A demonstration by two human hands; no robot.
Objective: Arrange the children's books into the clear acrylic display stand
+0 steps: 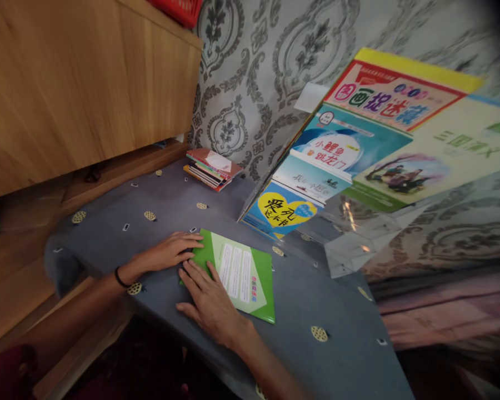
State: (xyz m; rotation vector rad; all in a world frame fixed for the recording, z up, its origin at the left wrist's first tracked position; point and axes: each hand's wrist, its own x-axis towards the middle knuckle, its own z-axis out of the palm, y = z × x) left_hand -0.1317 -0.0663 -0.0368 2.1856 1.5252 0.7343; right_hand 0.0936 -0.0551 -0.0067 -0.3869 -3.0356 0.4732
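Observation:
A thin green book with white text panels lies flat on the cloth-covered table in front of me. My left hand, with a dark band on its wrist, rests its stretched fingers on the book's left edge. Across the lower left part of the same book lies my right hand, palm down with fingers extended and the thumb apart. Neither hand is gripping anything. My hands cover the book's left edge and lower left corner.
A clear acrylic rack at the right holds several upright picture books. Toward the wall sits a small stack of books. The table wears a grey-blue cloth with pineapple prints. A wooden cabinet stands at the left.

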